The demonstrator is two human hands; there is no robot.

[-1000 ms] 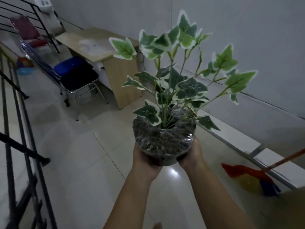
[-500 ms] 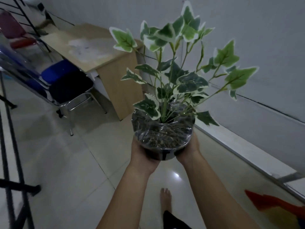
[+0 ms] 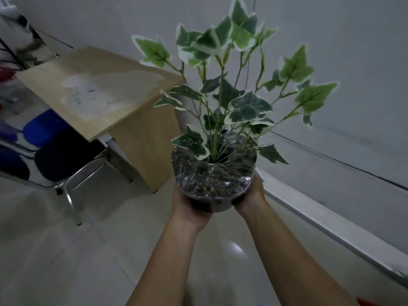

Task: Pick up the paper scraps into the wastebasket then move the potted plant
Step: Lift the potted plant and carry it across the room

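I hold the potted plant (image 3: 213,177) up in front of me with both hands. It is a dark round pot with clear plastic film over the soil and green ivy leaves edged in white. My left hand (image 3: 187,208) cups the pot's lower left side. My right hand (image 3: 250,197) cups its lower right side. The pot is upright, in the air above the tiled floor. No paper scraps or wastebasket are in view.
A wooden desk (image 3: 97,93) stands ahead on the left against the grey wall (image 3: 331,51). Metal-legged chairs with black (image 3: 64,155) and blue (image 3: 39,127) seats sit beside it. A white ledge (image 3: 331,224) runs along the wall base on the right.
I have walked toward the desk with the plant; desk and chairs are closer and larger. The railing on the left and the coloured object on the right floor have left the view.
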